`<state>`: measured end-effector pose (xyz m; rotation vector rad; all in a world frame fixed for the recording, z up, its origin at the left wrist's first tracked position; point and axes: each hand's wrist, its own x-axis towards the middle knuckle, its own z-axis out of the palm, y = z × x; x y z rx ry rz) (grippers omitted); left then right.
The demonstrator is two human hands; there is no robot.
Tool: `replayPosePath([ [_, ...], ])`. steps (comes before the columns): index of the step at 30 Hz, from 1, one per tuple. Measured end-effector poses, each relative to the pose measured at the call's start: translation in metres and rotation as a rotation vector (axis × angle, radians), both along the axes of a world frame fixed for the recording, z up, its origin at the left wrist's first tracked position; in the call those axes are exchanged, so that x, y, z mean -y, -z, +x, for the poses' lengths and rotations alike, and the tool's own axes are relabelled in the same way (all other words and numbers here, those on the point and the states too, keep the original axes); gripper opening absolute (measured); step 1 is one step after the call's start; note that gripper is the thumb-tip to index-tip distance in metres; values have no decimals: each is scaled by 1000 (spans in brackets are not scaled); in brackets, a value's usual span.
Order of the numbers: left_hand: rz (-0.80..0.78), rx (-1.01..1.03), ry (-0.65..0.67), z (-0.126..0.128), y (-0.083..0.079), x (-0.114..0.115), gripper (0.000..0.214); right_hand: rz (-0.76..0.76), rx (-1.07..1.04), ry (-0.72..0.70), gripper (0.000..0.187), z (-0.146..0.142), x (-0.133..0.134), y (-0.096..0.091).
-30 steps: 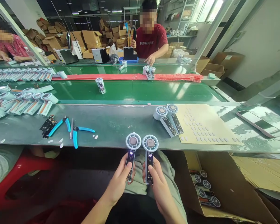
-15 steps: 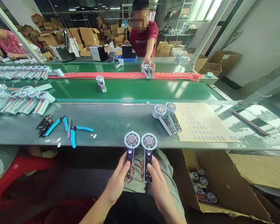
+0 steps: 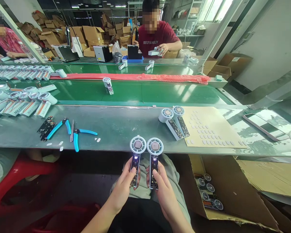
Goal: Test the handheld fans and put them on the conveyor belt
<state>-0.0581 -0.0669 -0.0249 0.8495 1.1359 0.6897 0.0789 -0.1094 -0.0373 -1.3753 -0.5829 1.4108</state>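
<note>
My left hand (image 3: pixel 124 184) is wrapped round the handle of a small handheld fan (image 3: pixel 138 145), its thumb on the bare circuit board. A matching handheld fan (image 3: pixel 155 147) is in my right hand (image 3: pixel 162 183), thumb likewise pressed on the board. Both fans stand upright side by side above my lap, round heads up, with small displays lit on their boards. Past them on the bench, two more fans (image 3: pixel 174 128) with exposed boards lean together, touching the edge of a cream sheet (image 3: pixel 215 129) dotted with pale oval pieces.
Blue-handled pliers (image 3: pixel 76 140), tweezers (image 3: pixel 72 131) and dark circuit boards (image 3: pixel 47 128) lie on the bench's left. Many fans are stacked behind them. An open carton (image 3: pixel 235 191) with several fans stands right. One fan (image 3: pixel 108 86) rests on the green belt (image 3: pixel 82 92); a co-worker (image 3: pixel 157 35) sits opposite.
The co-worker opposite has lifted fans from the red strip and drawn them back; another fan now lies before them. My hands hold both fans nearly still. The view has shifted slightly.
</note>
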Motion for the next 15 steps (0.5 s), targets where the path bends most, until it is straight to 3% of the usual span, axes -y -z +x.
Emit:
replayPosePath([
  [4, -3, -5, 2, 1, 0, 1, 61, 17, 6, 27, 44, 0, 1, -1],
  [15, 60, -37, -30, -2, 7, 0, 55, 68, 44, 61, 40, -3, -2, -4],
])
